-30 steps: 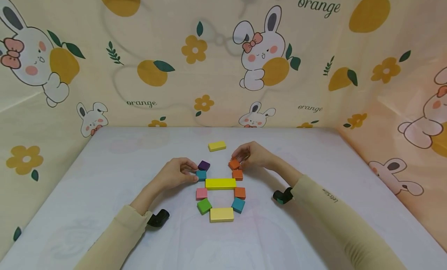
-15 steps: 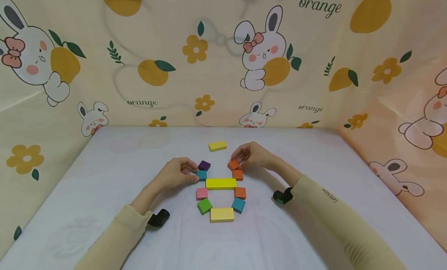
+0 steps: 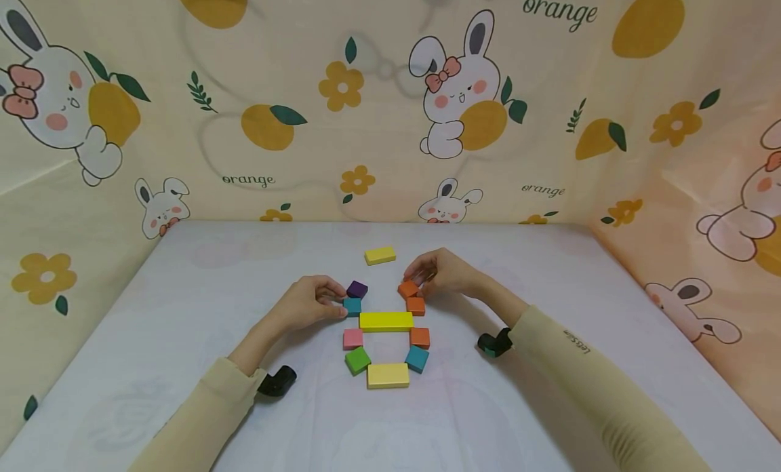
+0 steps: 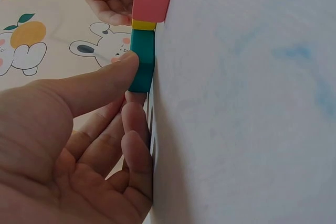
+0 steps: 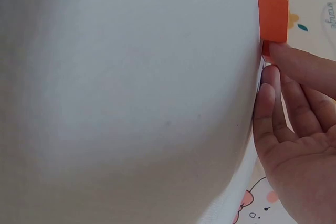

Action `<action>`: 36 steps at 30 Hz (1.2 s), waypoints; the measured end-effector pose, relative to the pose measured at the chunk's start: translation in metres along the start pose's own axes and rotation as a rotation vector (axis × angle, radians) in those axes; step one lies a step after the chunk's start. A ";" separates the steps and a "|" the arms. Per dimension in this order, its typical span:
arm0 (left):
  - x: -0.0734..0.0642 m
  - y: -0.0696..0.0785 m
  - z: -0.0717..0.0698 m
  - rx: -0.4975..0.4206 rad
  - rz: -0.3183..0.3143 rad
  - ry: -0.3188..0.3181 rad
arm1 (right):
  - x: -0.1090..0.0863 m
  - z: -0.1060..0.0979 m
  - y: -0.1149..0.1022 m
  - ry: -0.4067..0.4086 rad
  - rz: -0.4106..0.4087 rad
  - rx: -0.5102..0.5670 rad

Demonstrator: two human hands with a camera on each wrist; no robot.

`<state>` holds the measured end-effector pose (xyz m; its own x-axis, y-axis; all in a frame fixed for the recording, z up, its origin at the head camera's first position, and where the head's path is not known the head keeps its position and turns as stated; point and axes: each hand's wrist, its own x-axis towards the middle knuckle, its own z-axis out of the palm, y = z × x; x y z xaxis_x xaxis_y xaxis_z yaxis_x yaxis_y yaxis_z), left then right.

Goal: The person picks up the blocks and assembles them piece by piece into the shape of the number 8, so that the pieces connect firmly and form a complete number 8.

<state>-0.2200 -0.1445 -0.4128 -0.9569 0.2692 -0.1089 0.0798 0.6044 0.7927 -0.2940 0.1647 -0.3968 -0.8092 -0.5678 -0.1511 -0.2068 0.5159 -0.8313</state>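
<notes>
In the head view my left hand [image 3: 312,301] is at the left side of a block figure. Its thumb presses the teal block [image 4: 143,59], and its fingertips reach up beside the tilted purple block [image 3: 356,289]. My right hand [image 3: 444,272] pinches the tilted upper orange block [image 3: 407,289] between thumb and fingers. Just below that sits a second orange block [image 3: 415,306], seen large in the right wrist view. A long yellow block [image 3: 386,321] lies across the middle, between the two sides. The left hand's remaining fingers curl loosely near the table in its wrist view.
Lower in the figure are a pink block [image 3: 352,338], a green block [image 3: 357,361], a pale yellow block [image 3: 387,376], a blue block [image 3: 417,359] and another orange block [image 3: 419,337]. A separate yellow block [image 3: 379,256] lies farther back on the white table [image 3: 256,255]. A printed cloth [image 3: 378,133] hangs behind.
Both hands and the blocks keep their places; the head view shifts only very slightly.
</notes>
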 end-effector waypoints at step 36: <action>0.000 -0.001 0.000 -0.009 0.002 -0.001 | 0.043 -0.013 -0.018 0.207 -0.003 -0.066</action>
<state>-0.2203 -0.1449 -0.4132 -0.9564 0.2713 -0.1081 0.0791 0.5969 0.7984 -0.3324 0.1391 -0.3820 -0.9026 -0.4295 -0.0297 -0.2399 0.5590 -0.7937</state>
